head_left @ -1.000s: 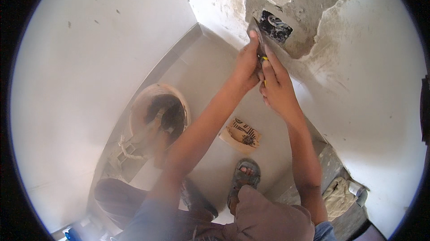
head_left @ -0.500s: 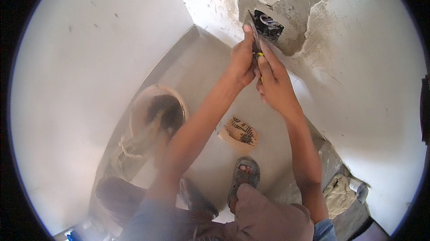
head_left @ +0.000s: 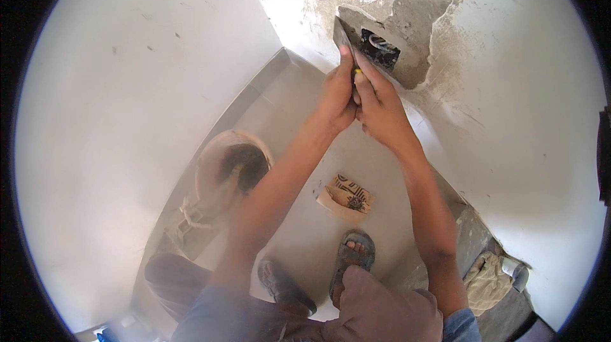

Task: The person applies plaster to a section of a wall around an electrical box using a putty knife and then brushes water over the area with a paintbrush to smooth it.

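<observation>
- Two hands are working close together at the wall: the left hand [head_left: 335, 97] and the right hand [head_left: 380, 108] are both clenching around one tool, a putty knife [head_left: 344, 40].
- Its yellow handle [head_left: 358, 77] is showing only as a small spot between the fingers, so most of the grip is hidden; the knuckles of the two hands are touching.
- The flat grey blade is pointing up and is lying against the broken plaster [head_left: 414, 5], just beside the left edge of the wall box [head_left: 380, 48], a dark recess with a wire loop inside.
- Judging from its shape, the tool is light and stiff in the handle, and the thin blade is probably bending a little under pressure. The blade edge looks sharp enough to slip or to cut, so the handle is the right place to hold it, with one finger pressing near the base of the blade.
- The plaster around the box is looking crumbly and fragile; the white wall [head_left: 127, 87] on the left is smooth.
- Below the arms, a folded piece of sandpaper [head_left: 347, 195] is lying on the floor, and near it two feet in sandals [head_left: 350, 262] are standing.
- A dirty pan [head_left: 232, 167] is sitting near the corner, and a crumpled rag [head_left: 487, 281] is lying at the right.
</observation>
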### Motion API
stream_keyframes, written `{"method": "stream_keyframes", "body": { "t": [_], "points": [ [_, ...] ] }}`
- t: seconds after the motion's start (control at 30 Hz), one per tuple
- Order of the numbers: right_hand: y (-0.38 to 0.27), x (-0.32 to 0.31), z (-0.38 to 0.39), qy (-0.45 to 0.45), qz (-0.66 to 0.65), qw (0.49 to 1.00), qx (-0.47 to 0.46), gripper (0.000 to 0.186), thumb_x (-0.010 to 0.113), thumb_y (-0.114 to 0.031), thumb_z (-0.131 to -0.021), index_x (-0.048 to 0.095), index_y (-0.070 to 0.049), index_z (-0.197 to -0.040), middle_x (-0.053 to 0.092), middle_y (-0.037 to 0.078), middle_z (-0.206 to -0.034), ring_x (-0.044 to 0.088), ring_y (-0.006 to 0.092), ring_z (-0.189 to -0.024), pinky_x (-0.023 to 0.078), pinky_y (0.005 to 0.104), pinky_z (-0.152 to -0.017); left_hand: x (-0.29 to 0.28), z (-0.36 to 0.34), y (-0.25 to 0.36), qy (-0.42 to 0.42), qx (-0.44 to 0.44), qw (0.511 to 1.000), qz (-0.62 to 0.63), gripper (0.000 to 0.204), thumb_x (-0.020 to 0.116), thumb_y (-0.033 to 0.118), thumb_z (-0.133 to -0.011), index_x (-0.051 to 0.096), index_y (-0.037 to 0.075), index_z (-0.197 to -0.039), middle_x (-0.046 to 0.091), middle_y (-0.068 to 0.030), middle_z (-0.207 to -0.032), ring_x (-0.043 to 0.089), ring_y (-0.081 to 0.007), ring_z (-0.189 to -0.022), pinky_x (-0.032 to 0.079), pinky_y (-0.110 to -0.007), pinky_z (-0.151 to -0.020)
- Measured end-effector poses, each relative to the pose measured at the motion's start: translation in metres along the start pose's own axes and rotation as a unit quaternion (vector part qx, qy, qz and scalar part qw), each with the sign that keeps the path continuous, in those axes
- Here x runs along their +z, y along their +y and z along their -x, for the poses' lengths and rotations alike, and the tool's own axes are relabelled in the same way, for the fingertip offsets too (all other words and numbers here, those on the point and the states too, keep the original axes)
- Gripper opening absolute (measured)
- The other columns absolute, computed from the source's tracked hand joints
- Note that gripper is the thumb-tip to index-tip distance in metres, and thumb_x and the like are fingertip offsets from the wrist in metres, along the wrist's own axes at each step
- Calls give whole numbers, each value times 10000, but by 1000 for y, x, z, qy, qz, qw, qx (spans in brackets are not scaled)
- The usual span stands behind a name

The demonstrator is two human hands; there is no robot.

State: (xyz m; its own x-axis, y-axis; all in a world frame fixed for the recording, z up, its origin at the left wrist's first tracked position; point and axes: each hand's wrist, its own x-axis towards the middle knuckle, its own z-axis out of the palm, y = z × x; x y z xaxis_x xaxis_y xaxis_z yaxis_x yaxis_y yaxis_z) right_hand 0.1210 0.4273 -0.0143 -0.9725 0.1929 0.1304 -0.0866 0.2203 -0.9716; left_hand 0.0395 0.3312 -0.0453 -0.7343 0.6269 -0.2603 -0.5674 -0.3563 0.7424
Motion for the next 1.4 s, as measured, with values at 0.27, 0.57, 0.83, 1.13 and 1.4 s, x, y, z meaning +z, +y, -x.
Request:
{"method": "stream_keyframes", "body": {
  "t": [0.27, 0.57, 0.83, 1.13, 1.4],
  "points": [
    [-36, -3, 24, -1, -57, 993, 99, 464, 392, -232, -1093, 424, -92, -1534, 606, 72, -1037, 430, 98, -661, 438, 266, -593, 16, 17, -2, 0, -15, 1000, 6, 599, 385, 590, -1046, 538, 48, -1249, 636, -88, -1069, 647, -184, -943, 579, -356, -814],
    [-47, -11, 21, -1, -61, 995, 82, 461, 379, -212, -1092, 422, -107, -1538, 578, 65, -971, 470, 103, -729, 456, 268, -611, 15, 15, 16, -59, -27, 998, -11, 570, 395, 589, -1044, 553, 59, -1183, 648, -87, -1054, 665, -163, -949, 591, -316, -799],
    [-18, -3, -4, -51, 25, 997, 57, 463, 413, -239, -1083, 431, -118, -1530, 629, 126, -1011, 540, 128, -717, 491, 302, -629, 8, 1, 7, 47, 2, 998, 36, 666, 377, 609, -1038, 464, 36, -1366, 600, -136, -1239, 621, -253, -1123, 552, -390, -945],
    [52, -6, 128, -51, -136, 942, 301, 506, 392, -318, -1100, 303, -258, -1595, 510, -2, -830, 449, 78, -546, 389, 237, -420, 6, 2, 18, 162, 496, 735, -433, 736, 430, 452, -1065, 220, -41, -1570, 225, -275, -1620, 214, -399, -1511, 167, -512, -1222],
    [97, 12, 185, -32, -173, 911, 372, 550, 436, -351, -1087, 283, -163, -1581, 507, 3, -818, 465, 81, -548, 403, 242, -436, -14, -36, -56, 101, 499, 708, -490, 756, 374, 403, -1076, 86, -86, -1576, 11, -312, -1650, 62, -455, -1537, 97, -484, -1241]
  ]
}}
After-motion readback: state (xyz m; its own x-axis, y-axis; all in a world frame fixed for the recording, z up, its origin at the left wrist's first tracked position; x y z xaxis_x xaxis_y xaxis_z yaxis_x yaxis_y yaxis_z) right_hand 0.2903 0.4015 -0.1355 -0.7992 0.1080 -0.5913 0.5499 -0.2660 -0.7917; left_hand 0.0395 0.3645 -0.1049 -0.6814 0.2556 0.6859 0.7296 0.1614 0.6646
